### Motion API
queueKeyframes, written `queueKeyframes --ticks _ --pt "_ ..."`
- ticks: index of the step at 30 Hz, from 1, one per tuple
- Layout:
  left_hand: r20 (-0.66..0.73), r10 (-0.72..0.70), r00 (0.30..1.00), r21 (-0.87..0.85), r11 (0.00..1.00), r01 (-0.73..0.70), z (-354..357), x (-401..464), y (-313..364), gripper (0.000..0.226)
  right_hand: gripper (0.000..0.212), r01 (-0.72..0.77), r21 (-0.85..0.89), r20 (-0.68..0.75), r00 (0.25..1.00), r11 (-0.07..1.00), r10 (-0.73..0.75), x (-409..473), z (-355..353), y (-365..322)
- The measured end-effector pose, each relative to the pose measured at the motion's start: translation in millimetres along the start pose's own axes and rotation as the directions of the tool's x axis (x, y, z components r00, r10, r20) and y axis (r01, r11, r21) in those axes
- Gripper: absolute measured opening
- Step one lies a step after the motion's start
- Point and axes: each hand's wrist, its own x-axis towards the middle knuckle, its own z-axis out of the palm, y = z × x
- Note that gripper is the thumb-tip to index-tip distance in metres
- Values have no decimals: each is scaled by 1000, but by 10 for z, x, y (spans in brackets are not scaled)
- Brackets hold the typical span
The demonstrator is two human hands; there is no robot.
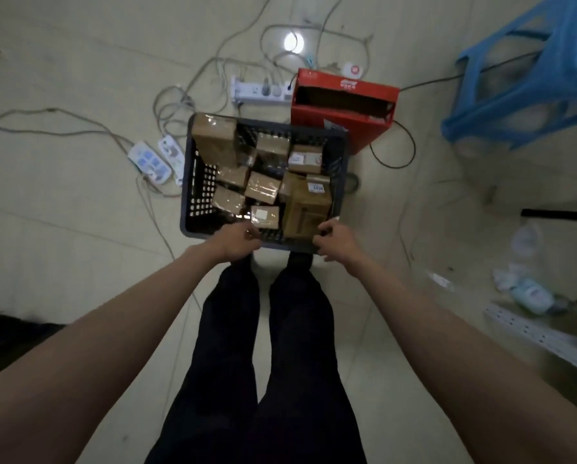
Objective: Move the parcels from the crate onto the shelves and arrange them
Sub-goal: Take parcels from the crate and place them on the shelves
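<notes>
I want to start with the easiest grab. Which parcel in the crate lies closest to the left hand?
The small flat parcel with the white label, lying by the crate's near wall just beyond the left hand. The other parcels sit farther in or toward the right.

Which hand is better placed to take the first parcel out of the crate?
Probably the right hand: its fingers already touch the big parcel. The left hand is at the crate rim.
</notes>
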Motion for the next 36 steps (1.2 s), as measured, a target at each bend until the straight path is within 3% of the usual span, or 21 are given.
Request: queueKeyframes --ticks 5,10,15,20,24,27,30,34,36 --pt "52 -13 999 -96 995 18 306 896 -62 34 37 -90 107 -66 993 990 97 878 208 157" --pt "12 -43 999 -241 969 45 562 1931 -71 32 43 -93 71 -125 987 993 101 1804 343 322" --pt "-94 -104 990 -305 950 70 765 2939 17 31 63 -43 -187 -178 984 981 9 2664 494 418" --pt "-122 -181 976 -468 878 104 1027 3619 1 78 72 -79 -444 -253 967 893 -40 3077 709 539" --pt "-126 -152 980 -475 877 75 1114 3720 -133 71 64 -59 -514 -329 935 856 -133 3037 923 662" --pt "-106 -107 989 -521 853 36 1084 3586 -289 54 52 2 -393 -383 909 920 -165 2904 996 660" --pt "-81 -109 991 -518 854 51 1107 3368 -563 64 54 100 -174 -391 906 980 -162 2745 1037 682" --pt "-51 -110 993 -561 825 63 1145 3064 -885 78 66 2 164 -318 947 986 51 2608 1102 683" --pt "-35 -89 995 -616 786 48 1151 2971 -979 79 71 -64 229 -269 955 971 126 2557 1116 676"
